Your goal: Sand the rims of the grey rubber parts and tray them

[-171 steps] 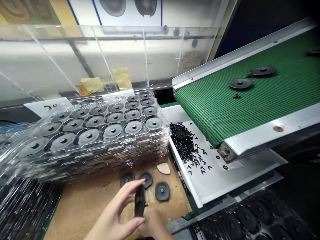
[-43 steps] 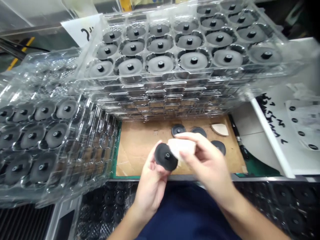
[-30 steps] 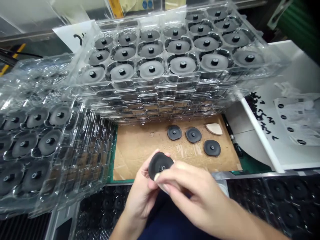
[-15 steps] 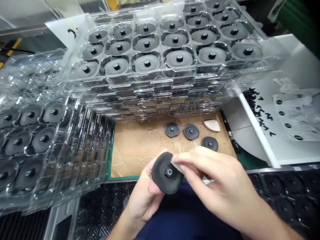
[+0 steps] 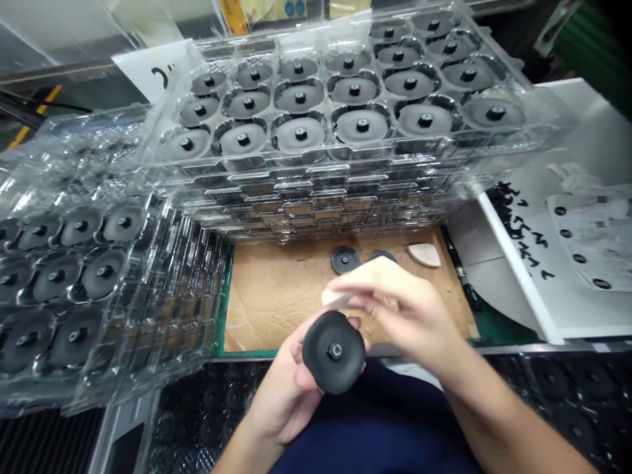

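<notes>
My left hand [image 5: 289, 388] grips a black rubber disc [image 5: 334, 351] with a small hub in its middle, held face up over my lap. My right hand [image 5: 395, 313] hovers just above and behind the disc, blurred by motion, fingers pinched on a small pale piece [image 5: 336, 299]. Behind the hands, loose black discs [image 5: 345, 260] lie on a cardboard sheet [image 5: 266, 296], one of them partly hidden by my right hand.
A stack of clear plastic trays [image 5: 340, 125] filled with grey discs stands behind the cardboard. More filled trays [image 5: 74, 276] lie at the left. A pale wedge-shaped piece [image 5: 424, 255] rests on the cardboard. A white tray [image 5: 567, 263] with black scraps sits at the right.
My left hand has kept hold of the disc and lowered it slightly. My right hand has lifted off the disc's edge and moved up and back, now covering two loose discs.
</notes>
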A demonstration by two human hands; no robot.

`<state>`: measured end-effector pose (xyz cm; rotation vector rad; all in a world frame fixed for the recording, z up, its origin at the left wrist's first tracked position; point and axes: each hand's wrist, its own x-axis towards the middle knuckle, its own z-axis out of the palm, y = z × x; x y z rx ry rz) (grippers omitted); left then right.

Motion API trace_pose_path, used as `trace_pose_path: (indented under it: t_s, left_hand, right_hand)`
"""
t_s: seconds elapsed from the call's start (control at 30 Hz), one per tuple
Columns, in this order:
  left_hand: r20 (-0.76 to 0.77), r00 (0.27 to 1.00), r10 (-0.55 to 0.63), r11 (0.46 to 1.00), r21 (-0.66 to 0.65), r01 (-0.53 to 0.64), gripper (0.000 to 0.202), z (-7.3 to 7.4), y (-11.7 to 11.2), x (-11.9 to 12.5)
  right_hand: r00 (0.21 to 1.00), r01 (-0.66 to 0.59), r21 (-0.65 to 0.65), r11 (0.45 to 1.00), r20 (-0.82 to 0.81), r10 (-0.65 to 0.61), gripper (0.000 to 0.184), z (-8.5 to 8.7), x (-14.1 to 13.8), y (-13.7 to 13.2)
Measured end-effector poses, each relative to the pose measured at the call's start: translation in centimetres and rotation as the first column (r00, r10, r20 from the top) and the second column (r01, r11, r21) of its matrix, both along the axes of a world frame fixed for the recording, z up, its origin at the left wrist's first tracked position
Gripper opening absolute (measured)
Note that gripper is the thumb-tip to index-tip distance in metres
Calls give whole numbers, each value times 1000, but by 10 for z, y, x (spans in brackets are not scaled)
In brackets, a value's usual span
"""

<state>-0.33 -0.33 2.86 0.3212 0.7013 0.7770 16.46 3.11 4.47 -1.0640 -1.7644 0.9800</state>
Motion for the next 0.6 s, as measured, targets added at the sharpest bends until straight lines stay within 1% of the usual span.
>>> trace_pose_path:
  t_s: [0.03, 0.07, 0.1, 0.13, 0.17, 0.23, 0.27, 0.33, 0.37, 0.47, 0.53, 0.6]
  left_hand:
    - [31, 999, 20, 1000, -12, -19, 64, 0, 0, -2]
    - [59, 997, 43, 999, -29, -41, 63, -1, -1, -4]
    - [74, 995, 68, 997, -48, -64, 61, -1, -1, -6]
    - [75, 993, 91, 994, -67, -85, 60, -2, -2, -8]
    - [68, 992, 107, 991, -82, -101, 58, -3, -2, -10]
    - [54, 989, 139, 985, -114, -132, 56, -7, -2, -11]
    - [46, 987, 151, 981, -128, -144, 56, -8, -2, -11]
    - [22, 986, 167, 976, -145, -162, 58, -10, 0, -10]
    - [10, 985, 172, 975, -145, -169, 59, -10, 1, -10]
    - [-5, 982, 189, 974, -129, -188, 55, -10, 3, -8]
    - [-1, 979, 202, 971, -129, -200, 51, -11, 4, -6]
    - [-6, 978, 209, 969, -134, -208, 51, -11, 4, -5]
  right_hand:
    - [998, 69, -173, 982, 3, -69, 25, -12, 5, 1]
    - [994, 111, -328, 938, 29, -107, 29, -26, 8, 1]
    - [992, 124, -440, 889, 64, -107, 33, -41, 11, 0]
    - [992, 119, -502, 857, 94, -83, 33, -56, 12, -4]
    - [990, 117, -524, 844, 124, -61, 29, -71, 11, -9]
    - [981, 147, -508, 849, 186, -59, 20, -96, 5, -23]
    - [976, 164, -498, 852, 210, -66, 21, -105, 2, -32]
    - [965, 195, -481, 855, 252, -79, 21, -116, -5, -49]
    - [959, 210, -471, 857, 270, -86, 21, -119, -7, -57]
    - [939, 263, -432, 862, 320, -126, 34, -125, -9, -71]
    - [923, 307, -402, 862, 348, -167, 31, -127, -6, -69]
    - [914, 333, -372, 866, 352, -200, 27, -120, 0, -59]
